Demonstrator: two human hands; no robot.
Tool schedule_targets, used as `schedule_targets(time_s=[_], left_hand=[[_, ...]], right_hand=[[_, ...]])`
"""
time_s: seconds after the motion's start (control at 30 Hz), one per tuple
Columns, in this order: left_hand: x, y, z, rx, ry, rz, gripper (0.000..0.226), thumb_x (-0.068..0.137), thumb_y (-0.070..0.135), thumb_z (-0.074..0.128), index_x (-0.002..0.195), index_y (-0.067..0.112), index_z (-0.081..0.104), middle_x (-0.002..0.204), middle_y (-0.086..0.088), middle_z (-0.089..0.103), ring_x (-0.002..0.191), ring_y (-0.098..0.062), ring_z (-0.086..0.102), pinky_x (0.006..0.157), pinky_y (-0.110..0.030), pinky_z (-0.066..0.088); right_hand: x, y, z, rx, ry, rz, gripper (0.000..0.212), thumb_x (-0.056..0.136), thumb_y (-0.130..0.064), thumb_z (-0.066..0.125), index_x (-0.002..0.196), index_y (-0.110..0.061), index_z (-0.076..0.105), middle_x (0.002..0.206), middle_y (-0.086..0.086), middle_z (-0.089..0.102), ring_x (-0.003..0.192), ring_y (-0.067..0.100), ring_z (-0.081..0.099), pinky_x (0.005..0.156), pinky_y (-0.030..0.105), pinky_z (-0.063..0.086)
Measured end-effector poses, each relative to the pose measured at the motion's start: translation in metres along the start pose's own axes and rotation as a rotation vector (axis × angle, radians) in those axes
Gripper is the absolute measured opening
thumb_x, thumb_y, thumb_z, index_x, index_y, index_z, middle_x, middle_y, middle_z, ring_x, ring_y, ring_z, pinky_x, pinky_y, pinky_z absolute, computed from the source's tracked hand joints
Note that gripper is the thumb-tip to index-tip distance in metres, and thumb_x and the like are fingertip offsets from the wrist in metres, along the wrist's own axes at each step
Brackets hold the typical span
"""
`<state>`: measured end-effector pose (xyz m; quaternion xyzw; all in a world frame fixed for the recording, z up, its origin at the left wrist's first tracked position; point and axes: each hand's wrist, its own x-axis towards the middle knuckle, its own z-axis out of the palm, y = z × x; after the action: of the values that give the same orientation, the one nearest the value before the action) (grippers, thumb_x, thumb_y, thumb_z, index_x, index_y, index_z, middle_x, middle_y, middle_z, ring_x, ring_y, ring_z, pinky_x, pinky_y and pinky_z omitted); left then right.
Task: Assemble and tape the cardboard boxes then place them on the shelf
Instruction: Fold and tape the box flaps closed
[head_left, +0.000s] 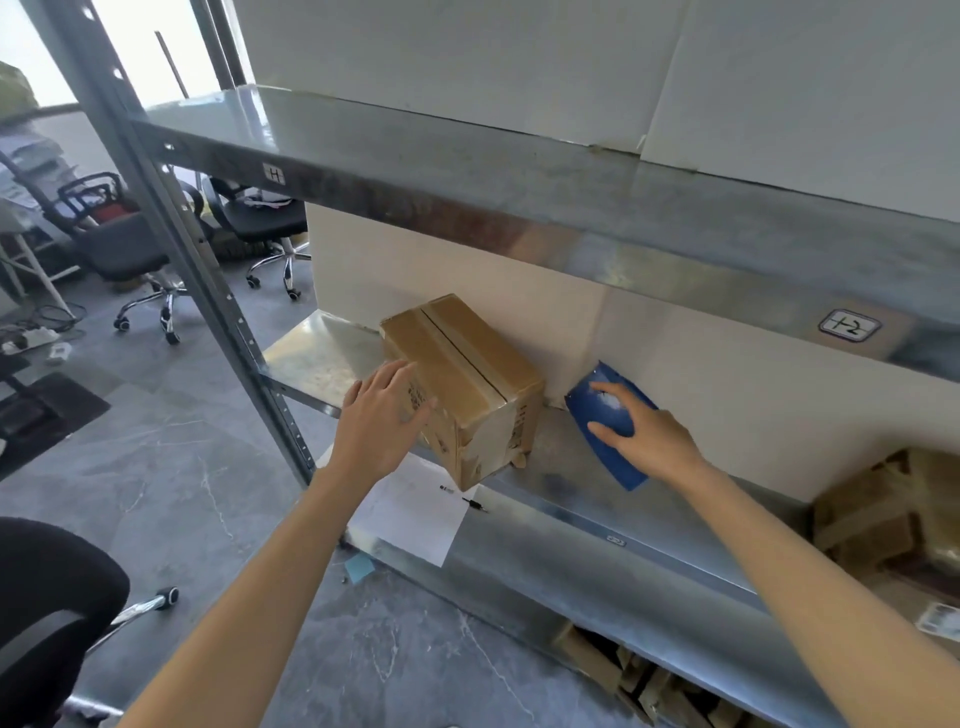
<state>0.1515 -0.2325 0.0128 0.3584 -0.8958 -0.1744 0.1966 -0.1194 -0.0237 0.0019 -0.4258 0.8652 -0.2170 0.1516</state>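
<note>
The grey metal upper shelf (519, 171) carries two small handwritten labels on its front edge. A pale sticker (274, 174) near the left end reads "H". A rounded, dark-outlined tag (849, 326) towards the right looks like "1-2", though its first stroke is unclear. The brown taped cardboard box (467, 374) has dark printing on its side faces, too blurred to read. The white paper sheet (410, 514) hanging below it shows small dark print, also illegible.
</note>
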Motion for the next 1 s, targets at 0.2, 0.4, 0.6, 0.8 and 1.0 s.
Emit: schedule_targets(time_s=[0.2,0.4,0.6,0.8,1.0], left_hand=[[0.006,0.02,-0.011,-0.144,0.026,0.077,0.046,0.098,0.033,0.057,0.142,0.02,0.051,0.15,0.004,0.045,0.14,-0.02,0.039,0.112,-0.047,0.034],[0.014,0.028,-0.014,-0.217,0.01,0.105,0.044,0.096,0.029,0.058,0.139,0.025,0.053,0.141,0.005,0.053,0.131,-0.02,0.047,0.105,-0.046,0.042],[0.004,0.011,0.016,-0.224,-0.207,0.014,0.062,0.09,0.051,0.064,0.143,0.024,0.049,0.155,0.008,0.036,0.148,-0.018,0.022,0.117,-0.043,0.028],[0.007,0.01,0.029,-0.261,-0.13,0.083,0.059,0.086,0.032,0.075,0.139,0.018,0.054,0.151,0.002,0.041,0.148,-0.023,0.019,0.121,-0.046,0.023],[0.011,0.014,0.03,-0.268,-0.1,0.118,0.056,0.084,0.03,0.077,0.135,0.016,0.058,0.147,0.0,0.046,0.146,-0.024,0.023,0.12,-0.044,0.024]], right_hand=[[-0.012,-0.032,-0.02,-0.197,0.166,-0.207,0.047,0.091,-0.053,0.053,0.133,-0.059,0.033,0.066,-0.014,0.053,0.055,0.009,0.049,0.05,0.027,0.038],[-0.017,-0.047,-0.027,-0.461,0.203,-0.394,0.052,0.091,-0.059,0.038,0.139,-0.061,0.018,0.056,-0.011,0.054,0.046,0.004,0.047,0.048,0.028,0.048],[-0.019,-0.035,-0.026,-0.463,0.166,-0.334,0.052,0.094,-0.057,0.041,0.14,-0.059,0.015,0.064,-0.007,0.059,0.051,0.007,0.05,0.053,0.031,0.052],[-0.019,-0.038,-0.029,-0.39,0.205,-0.347,0.053,0.093,-0.055,0.047,0.137,-0.062,0.017,0.06,-0.011,0.056,0.045,0.003,0.045,0.043,0.019,0.035],[-0.017,-0.062,-0.033,-0.301,0.174,-0.428,0.052,0.093,-0.054,0.051,0.138,-0.059,0.027,0.072,-0.014,0.061,0.048,0.004,0.049,0.047,0.019,0.039]])
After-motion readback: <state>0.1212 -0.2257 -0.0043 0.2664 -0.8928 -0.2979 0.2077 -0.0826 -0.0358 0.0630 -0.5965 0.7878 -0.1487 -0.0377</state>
